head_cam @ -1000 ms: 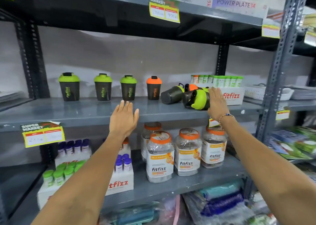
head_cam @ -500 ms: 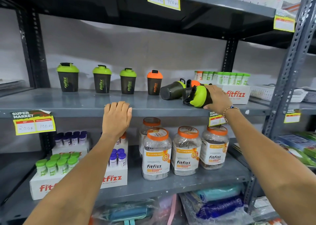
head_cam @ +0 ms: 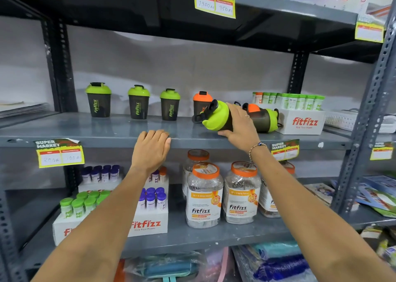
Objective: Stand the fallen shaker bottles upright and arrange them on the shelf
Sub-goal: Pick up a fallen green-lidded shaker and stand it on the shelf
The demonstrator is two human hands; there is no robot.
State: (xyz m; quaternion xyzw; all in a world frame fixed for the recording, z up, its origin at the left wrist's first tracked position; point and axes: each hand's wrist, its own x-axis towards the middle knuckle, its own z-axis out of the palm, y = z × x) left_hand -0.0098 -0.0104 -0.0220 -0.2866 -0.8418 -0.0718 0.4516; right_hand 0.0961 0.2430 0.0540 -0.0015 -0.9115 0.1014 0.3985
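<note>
On the grey middle shelf (head_cam: 120, 129) stand three dark shakers with green lids (head_cam: 138, 102) in a row, then an upright orange-lidded shaker (head_cam: 200, 103). My right hand (head_cam: 240, 127) grips a green-lidded shaker (head_cam: 217, 115), lifted off the shelf and tilted with its lid to the left. Behind it two fallen shakers lie on their sides, one with a green lid (head_cam: 265, 119) and one with an orange lid (head_cam: 251, 108). My left hand (head_cam: 152, 148) rests with its fingers curled over the shelf's front edge and holds nothing.
A white fitfizz box (head_cam: 304, 122) of green tubes stands right of the fallen shakers. A white basket (head_cam: 340, 118) lies beyond the upright post (head_cam: 368, 101). Jars (head_cam: 204, 196) and tube boxes (head_cam: 147, 221) fill the shelf below. Price tags (head_cam: 60, 153) hang off the shelf edges.
My right hand closed on the green-lidded shaker, lifted it off the pile and carried it left. My left hand came down onto the shelf edge.
</note>
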